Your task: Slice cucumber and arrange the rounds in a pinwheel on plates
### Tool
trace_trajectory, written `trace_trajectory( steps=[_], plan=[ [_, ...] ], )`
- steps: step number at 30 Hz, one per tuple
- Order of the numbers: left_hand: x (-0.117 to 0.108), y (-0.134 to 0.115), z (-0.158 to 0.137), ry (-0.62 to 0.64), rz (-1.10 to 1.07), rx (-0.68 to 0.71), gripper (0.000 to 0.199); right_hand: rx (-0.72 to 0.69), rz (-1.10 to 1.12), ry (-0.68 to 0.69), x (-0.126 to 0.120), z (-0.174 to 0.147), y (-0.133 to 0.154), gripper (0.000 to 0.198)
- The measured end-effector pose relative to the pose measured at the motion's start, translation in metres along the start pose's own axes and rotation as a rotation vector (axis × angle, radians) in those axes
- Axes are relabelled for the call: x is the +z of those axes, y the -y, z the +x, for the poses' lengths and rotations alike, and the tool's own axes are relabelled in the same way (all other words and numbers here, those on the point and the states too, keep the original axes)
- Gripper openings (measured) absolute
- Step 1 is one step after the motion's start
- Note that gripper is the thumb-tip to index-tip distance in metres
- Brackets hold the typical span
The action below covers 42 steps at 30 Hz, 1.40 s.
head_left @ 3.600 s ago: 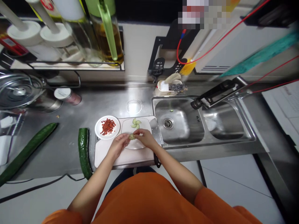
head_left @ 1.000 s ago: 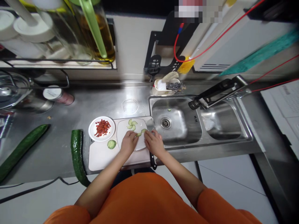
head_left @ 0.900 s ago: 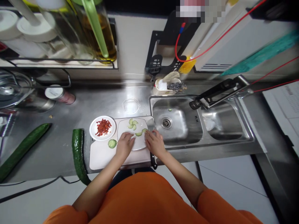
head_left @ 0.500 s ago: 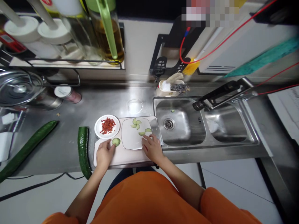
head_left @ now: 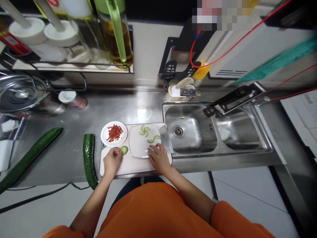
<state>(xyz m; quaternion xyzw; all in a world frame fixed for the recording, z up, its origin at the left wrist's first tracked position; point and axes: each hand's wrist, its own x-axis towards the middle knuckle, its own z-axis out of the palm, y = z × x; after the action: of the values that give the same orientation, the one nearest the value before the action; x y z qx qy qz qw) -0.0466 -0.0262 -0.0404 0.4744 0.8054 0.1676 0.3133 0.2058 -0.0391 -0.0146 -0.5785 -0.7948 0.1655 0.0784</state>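
Observation:
My left hand (head_left: 112, 162) is at the left part of the white cutting board (head_left: 123, 168), its thumb and fingers pinched at a small stack of round cucumber slices (head_left: 123, 150). My right hand (head_left: 159, 159) hovers over the right edge of the clear-looking square plate (head_left: 138, 150), fingers stretched and slightly spread, holding nothing that I can see. On that plate several thin cucumber pieces (head_left: 144, 131) form a petal-like cluster, and a curved pair (head_left: 154, 139) lies just beyond my right fingertips. A round white plate (head_left: 105, 141) of chopped red bits (head_left: 115, 133) sits at the board's upper left corner.
A cut cucumber (head_left: 88, 158) and a longer cucumber (head_left: 32, 158) lie on the steel counter to the left. A double sink (head_left: 193, 129) with a black faucet (head_left: 226, 100) is on the right. Above the counter hangs a bottle rack (head_left: 74, 67); a lidded pot (head_left: 29, 96) stands far left.
My left fingers have closed together at the cucumber slices. My right hand has drawn slightly left and back from the curved cucumber pieces, which now lie close together. The view has shifted slightly.

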Motion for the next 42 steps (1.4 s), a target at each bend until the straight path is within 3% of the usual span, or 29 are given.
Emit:
trace_trajectory(
  steps=[6, 14, 25, 33, 36, 39, 42],
  plan=[
    [0.000, 0.005, 0.003, 0.008, -0.055, 0.009, 0.031, -0.015, 0.019, -0.032, 0.003, 0.001, 0.002, 0.025],
    [0.006, 0.008, 0.000, -0.115, 0.199, 0.307, 0.028, -0.017, 0.031, -0.018, 0.000, 0.001, 0.003, 0.024],
    [-0.001, 0.005, 0.002, -0.114, 0.088, 0.336, 0.015, 0.036, 0.131, -0.011, 0.001, 0.007, 0.006, 0.024],
    [-0.007, -0.028, -0.012, 0.111, -0.148, 0.386, 0.016, -0.062, 0.382, -0.006, 0.008, 0.036, 0.021, 0.031],
    [-0.001, -0.044, -0.014, 0.192, -0.219, 0.365, 0.015, -0.034, 0.450, -0.025, 0.006, 0.043, 0.025, 0.021],
    [0.005, -0.060, -0.015, 0.311, -0.357, 0.266, 0.017, 0.028, 0.509, -0.050, -0.001, 0.042, 0.021, 0.014],
    [0.009, -0.073, -0.016, 0.509, -0.631, 0.014, 0.025, 0.054, 0.534, -0.066, -0.011, 0.037, 0.014, 0.012]
  ],
)
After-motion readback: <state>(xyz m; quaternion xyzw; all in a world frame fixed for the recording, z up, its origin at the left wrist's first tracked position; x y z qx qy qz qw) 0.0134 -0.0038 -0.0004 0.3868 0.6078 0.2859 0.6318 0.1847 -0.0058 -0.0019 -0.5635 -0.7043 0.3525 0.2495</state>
